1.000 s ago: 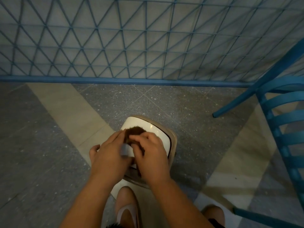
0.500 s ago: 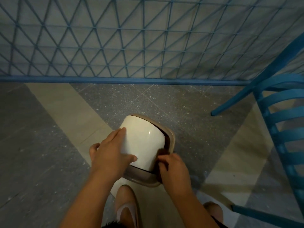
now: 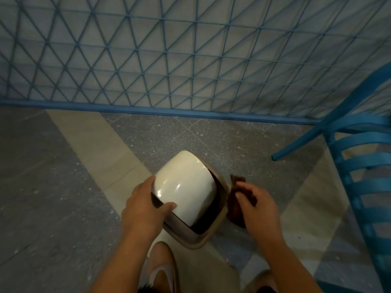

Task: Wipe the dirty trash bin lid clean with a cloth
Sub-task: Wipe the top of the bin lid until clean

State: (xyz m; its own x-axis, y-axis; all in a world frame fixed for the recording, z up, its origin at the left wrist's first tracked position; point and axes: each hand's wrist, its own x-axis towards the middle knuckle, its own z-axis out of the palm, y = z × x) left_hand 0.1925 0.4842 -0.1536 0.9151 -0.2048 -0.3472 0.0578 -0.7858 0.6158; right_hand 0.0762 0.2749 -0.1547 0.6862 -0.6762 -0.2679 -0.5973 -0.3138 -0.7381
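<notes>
A small trash bin with a tan rim (image 3: pixel 197 243) stands on the floor just in front of my feet. Its cream swing lid (image 3: pixel 186 185) is tilted, leaving a dark gap along its right and near sides. My left hand (image 3: pixel 143 208) grips the lid's left near edge, thumb on top. My right hand (image 3: pixel 257 205) is off to the right of the bin, apart from the lid, shut on a dark brown cloth (image 3: pixel 238 194) that hangs beside the rim.
A blue triangular-mesh fence (image 3: pixel 190 60) with a blue base rail runs across the back. A blue slatted chair (image 3: pixel 364 166) stands close on the right. My feet in pale shoes (image 3: pixel 163 269) are directly below the bin on grey and beige floor tiles.
My right hand wiped the cloth from the lid's top down its right side, then lifted off to the right of the bin. The lid tilted under my left hand.
</notes>
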